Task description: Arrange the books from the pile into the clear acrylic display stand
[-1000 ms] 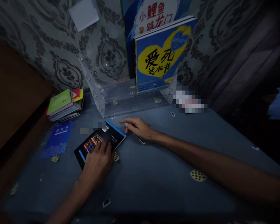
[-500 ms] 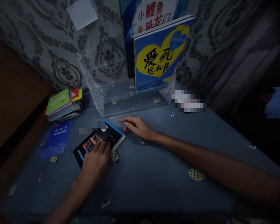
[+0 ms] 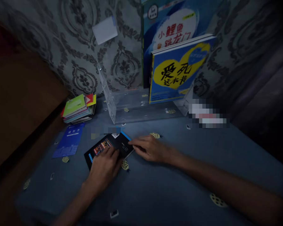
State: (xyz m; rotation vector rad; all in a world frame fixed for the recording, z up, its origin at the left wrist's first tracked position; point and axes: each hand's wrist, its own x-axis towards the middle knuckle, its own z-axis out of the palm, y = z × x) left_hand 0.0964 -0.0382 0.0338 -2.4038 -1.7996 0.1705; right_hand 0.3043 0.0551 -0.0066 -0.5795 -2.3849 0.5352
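Two bare hands at one black book (image 3: 121, 146), flat on the blue-grey tablecloth (image 3: 169, 188), lying at a slant, with a bright blue strip along its right-hand end and small colour pictures on the cover. Left hand (image 3: 105, 164) laid palm down over the near side of the cover, fingers bent and close together, tips beside the pictures; thumb mostly hidden, so impossible to tell between a plain press and a grip. Right hand (image 3: 151, 149) at the right-hand corner, half open, index finger reaching out to the cover's edge, thumb and other fingers tucked below; again impossible to tell between a light touch and a pinch. Left of the book, a blue leaflet (image 3: 68, 141) flat on the cloth, and just beyond it an uneven stack of small books (image 3: 77, 110) with a green cover on top. Beyond the hands, a clear rack (image 3: 143, 117), bearing at its right end a blue book with a yellow heart (image 3: 179, 75), upright in front of a larger blue book (image 3: 172, 25). Just right of the rack, a whitish item (image 3: 207, 116), partly reddish, too pixelated to name. Behind, patterned wallpaper (image 3: 124, 62) with a white card (image 3: 105, 30) on it.
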